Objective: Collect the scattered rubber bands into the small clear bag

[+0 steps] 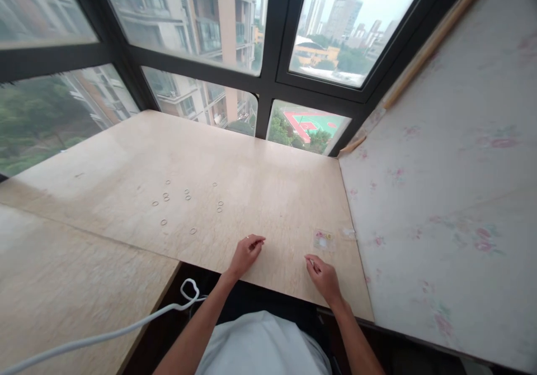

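A white shirt (264,344) fills the near edge, with the wearer's bare forearms stretched forward on either side of it. To the left, a white cable (168,308) runs across a lower corner of pale, marbled board (62,269) and bends into a loop above the dark gap beside it.

Both hands are over the near part of the worktop (268,179), well apart from each other. The right hand (322,275) has its fingers curled in, thumb and forefinger close together; a small light spot shows there, but I cannot tell whether the fingers are clamped on anything. The left hand (246,254) is slightly farther forward, its fingers bent inward too, and what they may hold is hidden.

Just beyond the right hand lies a clear plastic packet (323,240) with pink and yellow print, and near it, by the wall, a smaller clear plastic piece (349,233).

Beyond the left hand and to its left, thin rings (193,231) lie scattered flat on the worktop, some in close pairs, others singly.

The floral wallpaper (453,196) rises along the right. Behind the worktop stand dark window frames (264,107); outside are an apartment block (205,23), a basketball court (312,124) and distant towers (342,17).
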`<state>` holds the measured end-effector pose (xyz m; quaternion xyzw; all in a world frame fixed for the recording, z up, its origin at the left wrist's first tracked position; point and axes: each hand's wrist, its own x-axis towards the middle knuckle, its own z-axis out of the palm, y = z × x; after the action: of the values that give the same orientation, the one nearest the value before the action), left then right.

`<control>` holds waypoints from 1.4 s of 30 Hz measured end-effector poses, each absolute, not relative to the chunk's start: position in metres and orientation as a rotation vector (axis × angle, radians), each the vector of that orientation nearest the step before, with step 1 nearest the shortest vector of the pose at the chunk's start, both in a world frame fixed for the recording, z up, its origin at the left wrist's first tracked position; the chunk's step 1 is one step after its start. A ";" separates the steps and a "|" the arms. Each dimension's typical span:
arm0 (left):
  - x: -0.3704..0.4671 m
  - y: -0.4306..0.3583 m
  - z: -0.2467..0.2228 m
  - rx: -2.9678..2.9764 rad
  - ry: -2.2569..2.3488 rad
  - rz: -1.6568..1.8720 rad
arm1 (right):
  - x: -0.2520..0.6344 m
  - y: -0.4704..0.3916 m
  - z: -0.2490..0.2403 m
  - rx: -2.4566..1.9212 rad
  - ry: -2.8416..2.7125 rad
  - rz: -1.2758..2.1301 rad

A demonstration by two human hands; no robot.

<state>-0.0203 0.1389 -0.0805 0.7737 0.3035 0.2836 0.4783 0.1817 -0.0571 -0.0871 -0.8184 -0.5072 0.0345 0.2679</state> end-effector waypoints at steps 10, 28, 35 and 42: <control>-0.075 0.251 -0.067 2.047 1.611 0.595 | 0.172 -0.057 -0.107 -2.246 -1.402 -0.163; -0.057 0.279 -0.044 2.535 1.397 -0.127 | 0.171 -0.057 -0.100 -2.162 -1.418 -0.162; -0.047 0.270 -0.036 2.451 1.276 -0.083 | 0.171 -0.057 -0.098 -2.136 -1.391 -0.093; 0.016 0.212 -0.031 2.096 0.768 0.310 | 0.172 -0.056 -0.096 -2.110 -1.354 -0.010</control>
<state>0.0160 0.2116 -0.0314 0.8398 0.3079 0.1243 0.4295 0.1721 -0.0558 -0.0955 -0.7996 -0.5132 -0.0038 0.3119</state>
